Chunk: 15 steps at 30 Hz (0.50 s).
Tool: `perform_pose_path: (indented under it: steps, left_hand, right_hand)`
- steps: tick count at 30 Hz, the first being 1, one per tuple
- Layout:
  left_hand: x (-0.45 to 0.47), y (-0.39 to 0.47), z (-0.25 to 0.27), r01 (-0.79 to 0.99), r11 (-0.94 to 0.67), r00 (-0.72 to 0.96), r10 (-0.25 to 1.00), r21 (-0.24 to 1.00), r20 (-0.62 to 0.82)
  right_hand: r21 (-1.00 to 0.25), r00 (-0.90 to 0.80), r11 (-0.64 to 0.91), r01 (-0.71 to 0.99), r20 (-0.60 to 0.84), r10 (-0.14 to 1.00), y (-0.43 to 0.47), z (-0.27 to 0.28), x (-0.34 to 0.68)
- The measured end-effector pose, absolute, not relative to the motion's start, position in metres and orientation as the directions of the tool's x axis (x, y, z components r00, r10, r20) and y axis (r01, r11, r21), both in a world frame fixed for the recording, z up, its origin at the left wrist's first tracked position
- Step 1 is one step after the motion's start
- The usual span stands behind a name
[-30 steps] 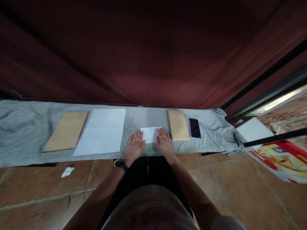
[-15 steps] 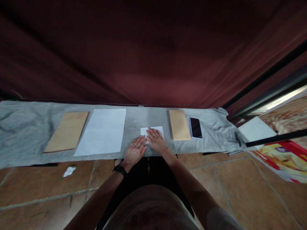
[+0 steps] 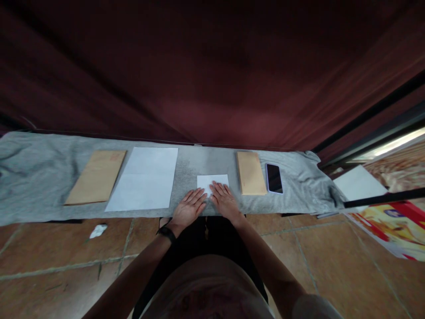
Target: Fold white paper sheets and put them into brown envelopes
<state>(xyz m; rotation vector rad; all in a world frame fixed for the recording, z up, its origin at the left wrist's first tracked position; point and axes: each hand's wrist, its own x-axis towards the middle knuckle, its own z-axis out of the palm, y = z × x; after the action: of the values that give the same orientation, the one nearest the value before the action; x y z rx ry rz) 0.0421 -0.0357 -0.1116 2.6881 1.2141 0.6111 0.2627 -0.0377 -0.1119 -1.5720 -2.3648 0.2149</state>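
Note:
A small white piece of paper point(image 3: 204, 179), looking folded, lies flat on the grey cloth in front of me. My right hand point(image 3: 225, 200) rests flat over its right part, fingers stretched out. Beside it, my left hand point(image 3: 189, 207) lies palm down with fingers extended, the fingertips at the paper's lower left edge. The lower part of the paper is hidden under the hands. To the left lies a large white sheet of paper point(image 3: 144, 181) with a faint crease across it.
Brown envelopes lie at the far left point(image 3: 96, 177) and right point(image 3: 251, 173) of the grey cloth point(image 3: 206, 161). A phone point(image 3: 274, 178) sits beyond the right envelope. A dark red curtain point(image 3: 212, 88) hangs behind. A colourful box point(image 3: 395, 226) stands at the right.
My right hand has slid slightly right across the small paper, and its fingers have drawn apart from my left hand. The whole view has shifted a little.

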Motion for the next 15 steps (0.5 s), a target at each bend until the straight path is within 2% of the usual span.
perform_pose_path:
  steps: [5, 9, 11, 12, 15]
  left_hand:
    - [0.043, -0.043, -0.113, 0.692, -0.674, 0.596, 0.736, 0.260, 0.323]
    - [0.031, -0.040, -0.104, 0.740, -0.609, 0.519, 0.787, 0.286, 0.333]
    - [0.006, -0.025, -0.091, 0.813, -0.506, 0.399, 0.845, 0.290, 0.355]
    - [-0.013, -0.014, -0.083, 0.866, -0.401, 0.281, 0.884, 0.298, 0.373]
    - [-0.090, 0.020, -0.056, 0.937, 0.027, -0.169, 0.906, 0.348, 0.387]
  right_hand:
    - [-0.250, -0.345, 0.378, 0.892, 0.164, 0.924, -0.049, -0.110, 0.276]
    - [-0.236, -0.349, 0.381, 0.894, 0.168, 0.922, -0.054, -0.112, 0.279]
    - [-0.231, -0.349, 0.382, 0.895, 0.173, 0.921, -0.054, -0.114, 0.279]
    - [-0.230, -0.350, 0.384, 0.894, 0.176, 0.920, -0.054, -0.116, 0.279]
    - [-0.219, -0.350, 0.388, 0.895, 0.192, 0.917, -0.053, -0.120, 0.278]
